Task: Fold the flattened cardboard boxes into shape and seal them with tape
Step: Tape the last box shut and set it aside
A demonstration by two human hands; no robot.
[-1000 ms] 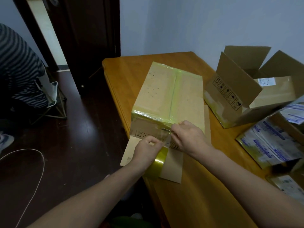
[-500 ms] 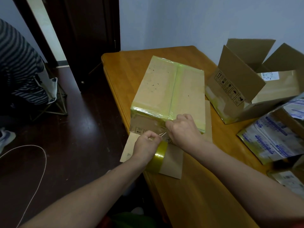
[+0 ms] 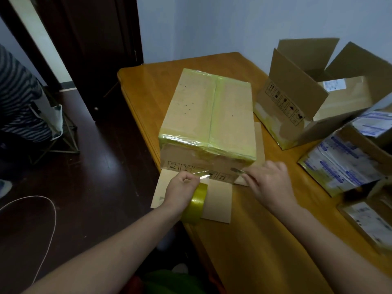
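Yellowish film tape strip (image 3: 202,174), thin & floppy, needs tension: L hand (image 3: 180,187) grips round yellow tape roll (image 3: 196,203), R hand (image 3: 269,185) pinches small metal cutter (image 3: 237,171).

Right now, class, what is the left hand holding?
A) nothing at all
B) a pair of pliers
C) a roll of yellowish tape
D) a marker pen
C: the left hand grips the tape roll in front of the taped box, a clear strip stretching from it towards the right hand.
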